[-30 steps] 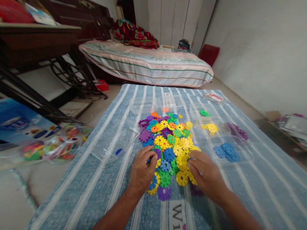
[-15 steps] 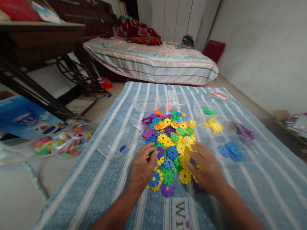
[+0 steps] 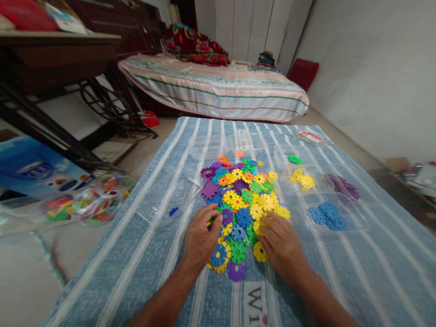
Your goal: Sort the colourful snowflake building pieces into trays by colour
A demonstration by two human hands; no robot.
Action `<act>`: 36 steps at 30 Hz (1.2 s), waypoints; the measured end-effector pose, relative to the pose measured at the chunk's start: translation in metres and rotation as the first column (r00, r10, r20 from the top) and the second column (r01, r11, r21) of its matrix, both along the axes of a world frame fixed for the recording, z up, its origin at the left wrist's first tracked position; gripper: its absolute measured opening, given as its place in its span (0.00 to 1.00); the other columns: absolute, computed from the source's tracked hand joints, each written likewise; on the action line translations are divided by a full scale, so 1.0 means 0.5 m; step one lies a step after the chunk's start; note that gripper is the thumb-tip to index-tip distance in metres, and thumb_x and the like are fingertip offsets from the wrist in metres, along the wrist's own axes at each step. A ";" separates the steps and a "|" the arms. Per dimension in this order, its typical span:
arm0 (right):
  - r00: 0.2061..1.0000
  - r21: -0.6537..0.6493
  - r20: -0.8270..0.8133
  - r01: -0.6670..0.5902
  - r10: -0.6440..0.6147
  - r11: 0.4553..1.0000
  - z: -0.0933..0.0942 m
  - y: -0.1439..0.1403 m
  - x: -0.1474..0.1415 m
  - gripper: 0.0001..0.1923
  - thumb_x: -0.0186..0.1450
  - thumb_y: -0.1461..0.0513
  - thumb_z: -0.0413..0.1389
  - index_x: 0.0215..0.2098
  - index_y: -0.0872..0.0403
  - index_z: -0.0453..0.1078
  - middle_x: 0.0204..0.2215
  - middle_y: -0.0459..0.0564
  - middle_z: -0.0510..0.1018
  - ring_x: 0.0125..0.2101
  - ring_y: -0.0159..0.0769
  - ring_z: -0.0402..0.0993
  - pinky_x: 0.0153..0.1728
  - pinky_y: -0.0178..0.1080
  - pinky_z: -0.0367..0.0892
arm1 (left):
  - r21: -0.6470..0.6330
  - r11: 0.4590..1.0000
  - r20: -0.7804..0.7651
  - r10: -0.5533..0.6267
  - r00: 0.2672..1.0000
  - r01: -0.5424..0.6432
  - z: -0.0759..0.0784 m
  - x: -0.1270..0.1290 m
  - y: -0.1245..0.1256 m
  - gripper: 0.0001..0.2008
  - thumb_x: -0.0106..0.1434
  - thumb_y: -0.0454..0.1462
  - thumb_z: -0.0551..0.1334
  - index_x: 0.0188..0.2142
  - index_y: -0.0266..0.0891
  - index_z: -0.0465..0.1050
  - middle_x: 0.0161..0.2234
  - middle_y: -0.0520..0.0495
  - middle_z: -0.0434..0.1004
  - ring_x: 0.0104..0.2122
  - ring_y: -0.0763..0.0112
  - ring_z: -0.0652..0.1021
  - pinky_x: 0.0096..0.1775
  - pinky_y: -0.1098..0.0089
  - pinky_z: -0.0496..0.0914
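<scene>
- The work in hand looks like sorting by colour: a mixed pile of flat, notched plastic discs point(image 3: 243, 200) lies on a blue-and-white striped mat point(image 3: 340, 272) spread on the floor, and both hands are down in the near edge of the pile.
- The left hand point(image 3: 200, 238) rests palm-down on the left side of the pile, fingers curled loosely over blue and yellow discs; whether it has pinched one I cannot tell.
- The right hand point(image 3: 281, 245) lies flat on the right side, fingers spread narrow over yellow discs, one yellow disc point(image 3: 260, 252) just beside its thumb; no disc is clearly lifted.
- To the right of the pile stand clear plastic trays holding sorted colours: blue discs point(image 3: 327, 216) nearest, yellow discs point(image 3: 304, 180) beyond, purple discs point(image 3: 344, 186) further right, and a green disc point(image 3: 294, 159) at the far end.
- On the left, another clear tray point(image 3: 163, 204) holds a single blue piece.
- My judgement: this is the picking step, with most of the pile unsorted.
- The next move calls for pinching one colour cleanly out of overlapping discs, whose notched rims may catch on neighbours, then carrying it across to the matching tray.
</scene>
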State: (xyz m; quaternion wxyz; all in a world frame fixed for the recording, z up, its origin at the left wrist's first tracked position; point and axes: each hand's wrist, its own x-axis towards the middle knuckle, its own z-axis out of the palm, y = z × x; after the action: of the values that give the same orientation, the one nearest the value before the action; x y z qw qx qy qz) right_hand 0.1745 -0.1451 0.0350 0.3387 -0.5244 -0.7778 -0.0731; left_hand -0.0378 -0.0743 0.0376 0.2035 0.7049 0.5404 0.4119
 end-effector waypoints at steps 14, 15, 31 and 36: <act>0.956 0.377 -0.030 0.282 -0.293 0.882 0.087 0.076 0.146 0.06 0.62 0.66 0.56 0.38 0.56 0.72 0.35 0.56 0.78 0.42 0.42 0.75 0.46 0.48 0.70 | 0.009 1.000 -0.025 -0.011 1.000 0.011 0.002 -0.001 0.001 0.09 0.60 0.39 0.57 0.30 0.40 0.74 0.43 0.44 0.78 0.45 0.64 0.77 0.51 0.60 0.69; 0.927 0.418 -0.030 0.352 -0.375 0.837 0.094 0.084 0.162 0.07 0.61 0.66 0.57 0.39 0.57 0.72 0.35 0.56 0.78 0.42 0.43 0.74 0.46 0.49 0.69 | 0.010 1.000 -0.026 -0.013 1.000 0.013 0.001 -0.001 0.001 0.09 0.60 0.39 0.57 0.30 0.40 0.74 0.43 0.44 0.78 0.45 0.64 0.77 0.51 0.60 0.69; 0.997 -0.054 0.075 -0.002 0.006 0.999 0.001 -0.004 0.011 0.09 0.64 0.65 0.53 0.41 0.56 0.70 0.46 0.57 0.74 0.55 0.48 0.63 0.50 0.55 0.66 | -0.036 0.999 0.003 -0.005 1.000 0.005 0.009 0.002 -0.007 0.08 0.59 0.39 0.57 0.29 0.40 0.74 0.43 0.44 0.78 0.45 0.63 0.76 0.51 0.60 0.69; 0.998 0.012 0.048 -0.029 0.029 1.000 -0.007 -0.007 0.006 0.09 0.64 0.67 0.52 0.41 0.55 0.71 0.44 0.56 0.75 0.52 0.45 0.67 0.49 0.53 0.68 | -0.032 0.999 0.005 -0.008 1.000 0.008 0.015 0.004 -0.009 0.08 0.60 0.38 0.57 0.30 0.40 0.74 0.42 0.44 0.78 0.45 0.64 0.77 0.51 0.60 0.69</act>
State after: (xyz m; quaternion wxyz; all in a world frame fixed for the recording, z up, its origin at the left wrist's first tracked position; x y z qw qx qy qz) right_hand 0.1774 -0.1487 0.0313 0.3243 -0.5091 -0.7927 -0.0856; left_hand -0.0357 -0.0787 0.0451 0.2177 0.7027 0.5436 0.4041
